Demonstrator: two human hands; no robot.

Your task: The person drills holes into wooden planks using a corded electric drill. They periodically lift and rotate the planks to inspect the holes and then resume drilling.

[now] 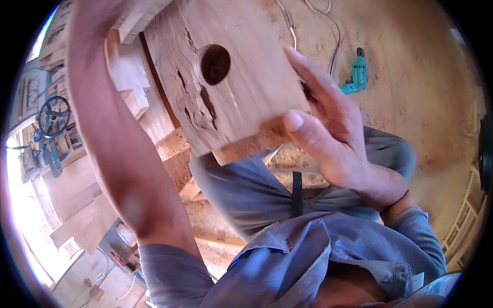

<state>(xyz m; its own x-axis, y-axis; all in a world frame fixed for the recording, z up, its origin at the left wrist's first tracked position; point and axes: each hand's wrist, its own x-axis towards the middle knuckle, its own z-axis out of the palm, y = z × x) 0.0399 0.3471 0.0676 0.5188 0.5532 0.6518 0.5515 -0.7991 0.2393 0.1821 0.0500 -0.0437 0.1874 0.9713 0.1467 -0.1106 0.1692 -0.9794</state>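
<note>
Head view: the right hand [331,136], half-curled, holds the block [251,77] by its right edge, before the knees [393,151]; the left hand [100,11], cut off above, has a grip I cannot tell.

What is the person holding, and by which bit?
The right hand holds the wooden block by its right edge, thumb at the near corner. The left hand's grip is out of view.
</note>
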